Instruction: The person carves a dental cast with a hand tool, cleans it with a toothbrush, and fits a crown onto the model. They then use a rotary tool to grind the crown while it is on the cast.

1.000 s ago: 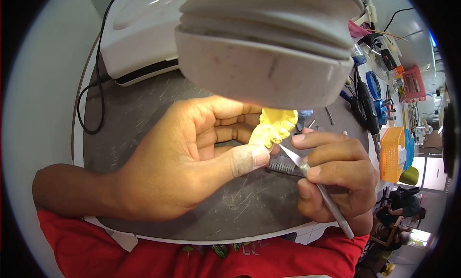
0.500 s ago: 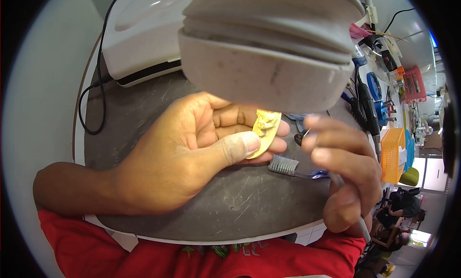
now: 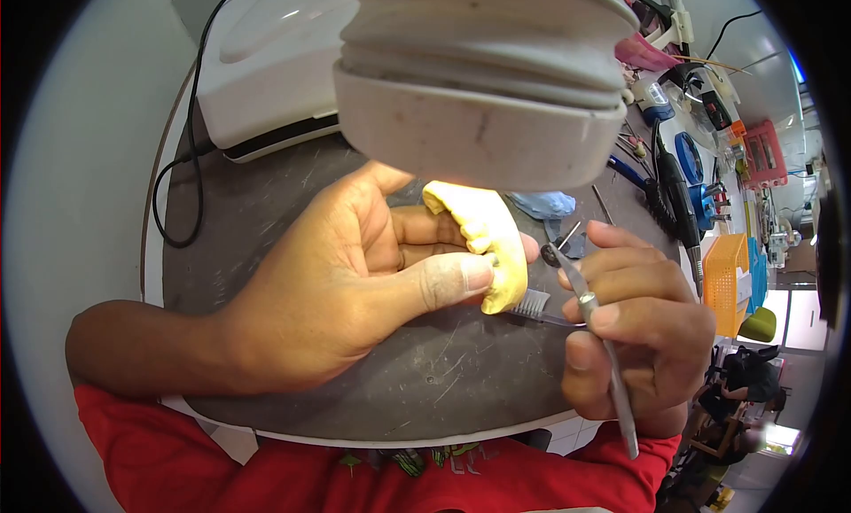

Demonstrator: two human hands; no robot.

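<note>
My left hand (image 3: 355, 278) grips a yellow plaster dental model (image 3: 504, 247), thumb on its near side and fingers behind it. The model is curved like an arch, with tooth shapes along its inner edge. In my right hand (image 3: 643, 322) is a metal scalpel (image 3: 612, 371), its narrow tip pointing up and left, a short way right of the model and apart from it. Beyond the scalpel tip lies a small dark wheel on a thin metal shank (image 3: 572, 235). A toothbrush (image 3: 534, 304) lies on the table, partly hidden behind the model and my right hand.
A white suction hood (image 3: 479, 128) hangs low over the model. Blue cloth-like material (image 3: 542, 204) lies beyond it on the dark tabletop (image 3: 425, 362). At the left back stands a white machine (image 3: 275, 70). A rotary handpiece (image 3: 678, 194) and an orange basket (image 3: 725, 287) are on the right.
The model has turned in my left hand, so more of its arch and tooth shapes shows. My right hand has rotated, bringing the scalpel's tip up into view near the model.
</note>
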